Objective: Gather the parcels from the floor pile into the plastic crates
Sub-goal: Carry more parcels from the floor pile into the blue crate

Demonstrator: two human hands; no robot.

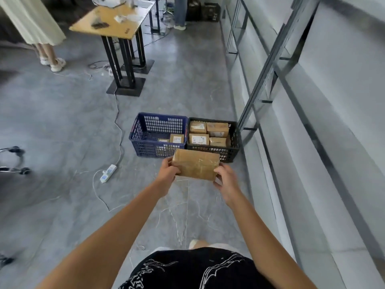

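Note:
I hold a brown taped cardboard parcel (195,166) in front of me with both hands. My left hand (167,171) grips its left end and my right hand (226,181) grips its right end. Just beyond the parcel, on the floor, stand two plastic crates side by side. The blue crate (145,130) on the left holds two small parcels in its near right corner. The black crate (234,132) on the right is filled with several brown parcels. The floor pile is not in view.
A white power strip (108,173) and its cable lie on the grey floor left of the crates. A wooden table (116,24) on black legs stands further back. Metal shelving (270,69) lines the right wall. Two people stand at the back. A wheeled base (15,160) shows at the left edge.

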